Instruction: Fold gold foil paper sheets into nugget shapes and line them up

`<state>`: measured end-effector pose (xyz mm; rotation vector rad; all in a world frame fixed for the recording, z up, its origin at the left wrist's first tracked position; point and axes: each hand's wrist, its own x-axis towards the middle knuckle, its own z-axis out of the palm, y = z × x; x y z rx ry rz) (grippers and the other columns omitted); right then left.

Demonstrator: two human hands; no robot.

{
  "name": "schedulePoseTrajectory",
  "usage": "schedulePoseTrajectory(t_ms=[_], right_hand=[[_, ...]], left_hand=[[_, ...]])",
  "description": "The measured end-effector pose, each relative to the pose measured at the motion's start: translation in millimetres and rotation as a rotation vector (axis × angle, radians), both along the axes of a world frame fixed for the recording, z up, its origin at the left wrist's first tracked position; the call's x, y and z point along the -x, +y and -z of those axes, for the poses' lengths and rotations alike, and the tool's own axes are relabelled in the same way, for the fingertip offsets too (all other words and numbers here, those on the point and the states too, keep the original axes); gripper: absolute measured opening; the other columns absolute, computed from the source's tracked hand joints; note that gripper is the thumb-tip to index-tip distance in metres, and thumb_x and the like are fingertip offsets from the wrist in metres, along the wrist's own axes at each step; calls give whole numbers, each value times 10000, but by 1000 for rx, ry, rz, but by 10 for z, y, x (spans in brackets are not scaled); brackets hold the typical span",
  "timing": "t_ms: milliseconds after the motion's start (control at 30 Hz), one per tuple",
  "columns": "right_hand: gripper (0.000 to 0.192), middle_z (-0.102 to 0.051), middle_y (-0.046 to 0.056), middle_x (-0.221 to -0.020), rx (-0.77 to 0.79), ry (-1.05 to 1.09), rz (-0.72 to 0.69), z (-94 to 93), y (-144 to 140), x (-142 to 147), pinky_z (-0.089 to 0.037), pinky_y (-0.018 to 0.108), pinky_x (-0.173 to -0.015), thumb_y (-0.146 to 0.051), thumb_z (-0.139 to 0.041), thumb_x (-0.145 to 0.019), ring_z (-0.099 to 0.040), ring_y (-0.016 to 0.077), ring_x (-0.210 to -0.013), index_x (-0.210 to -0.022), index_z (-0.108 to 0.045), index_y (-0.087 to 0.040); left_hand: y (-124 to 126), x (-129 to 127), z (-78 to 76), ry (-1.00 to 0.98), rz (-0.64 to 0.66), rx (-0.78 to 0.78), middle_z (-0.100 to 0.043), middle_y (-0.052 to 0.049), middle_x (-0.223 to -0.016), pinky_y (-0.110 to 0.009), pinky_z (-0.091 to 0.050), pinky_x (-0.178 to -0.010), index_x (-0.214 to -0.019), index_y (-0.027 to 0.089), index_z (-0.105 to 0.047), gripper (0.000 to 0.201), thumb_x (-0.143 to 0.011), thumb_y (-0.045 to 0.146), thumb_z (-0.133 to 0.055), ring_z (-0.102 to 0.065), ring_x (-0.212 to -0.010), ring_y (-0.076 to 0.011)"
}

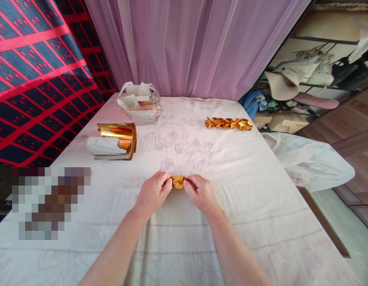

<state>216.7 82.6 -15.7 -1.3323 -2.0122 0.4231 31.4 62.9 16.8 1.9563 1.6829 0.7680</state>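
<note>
A small piece of gold foil paper (178, 182), folded into a compact shape, is held level between my two hands over the middle of the table. My left hand (154, 190) pinches its left end, thumb against the fingers. At the other end my right hand (201, 193) grips it the same way, and a darker bit of foil shows by the fingers. Further off to the right lies a row of several folded gold foil pieces (228, 123). To the left stands a curled stack of gold foil sheets (118, 133) with white backs.
A clear plastic bag (140, 104) with paper stacks sits at the back left of the flowered tablecloth (184, 246). A blurred-out patch (54, 202) covers something at the left. Purple curtains (178, 47) hang behind; a shelf with caps (287, 79) and a white bag (318, 161) are at the right.
</note>
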Motion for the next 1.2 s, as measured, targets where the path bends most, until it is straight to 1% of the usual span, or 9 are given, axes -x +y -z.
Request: schedulePoseTrajectory(t_ms=[100,267,433,567,733,833,933,1100,1200], right_hand=[[221,-622,1,-626,11,16,-2,-17,4,-5,-376,232,-560,-267,-497,-878,-570,130,-572,-693,-607,-215],[289,-609,10,-634,57,49,-41,-68,-10,-23,-370,230,-574,-271,-419,-918,-569,127,-589,-692,-590,-211],[274,-565,-2,-596,21,-28,-1,-46,-9,-23,-329,238,-546,-278,-438,-886,-507,119,-541,-635,-528,-215],[280,-543,-8,-573,23,-21,9,-37,8,-35,-333,237,-549,-265,-429,-882,-510,121,-544,-613,-493,-220],[283,-521,-16,-571,45,-4,-5,-48,9,-44,-330,237,-545,-259,-427,-880,-507,117,-541,-601,-462,-222],[291,-497,-21,-564,43,14,-16,-54,4,-37,-324,236,-545,-254,-421,-881,-493,113,-535,-591,-438,-221],[292,-504,-16,-577,36,29,-30,-59,1,-36,-332,232,-555,-254,-414,-888,-500,114,-546,-600,-450,-219],[292,-522,-10,-589,35,26,-29,-54,5,-40,-350,233,-568,-257,-413,-894,-521,119,-560,-612,-481,-219],[295,-537,-6,-590,41,30,-12,-60,10,-42,-356,237,-565,-267,-417,-894,-529,123,-562,-615,-498,-219]], left_hand=[[5,0,7,-4,-2,2,-534,7,-714,-268,-375,-616,-692,218,-453,233,-900,297,-382,-522,-661,-144],[4,3,14,27,-22,18,-534,9,-712,-263,-365,-611,-700,217,-460,227,-905,292,-398,-519,-649,-140],[-18,-31,10,100,-75,-16,-553,7,-747,-262,-354,-617,-731,215,-486,213,-918,285,-412,-526,-668,-140],[-40,-59,18,150,-65,-17,-568,10,-755,-265,-337,-610,-732,216,-492,224,-930,296,-424,-531,-667,-139],[-47,-59,25,224,-35,-5,-558,9,-733,-269,-302,-585,-701,216,-472,275,-952,294,-392,-523,-648,-139],[-47,-63,18,207,-32,-36,-547,10,-730,-268,-298,-581,-683,213,-464,270,-938,272,-399,-505,-633,-133],[-47,-71,8,164,-28,-54,-533,13,-726,-264,-314,-595,-676,211,-467,253,-920,252,-412,-508,-644,-129],[-45,-80,8,134,-40,-42,-525,16,-716,-262,-328,-592,-670,212,-476,259,-918,259,-414,-505,-632,-127],[-40,-69,20,101,-38,-15,-550,13,-728,-256,-355,-598,-695,215,-502,263,-932,284,-412,-529,-644,-130]])
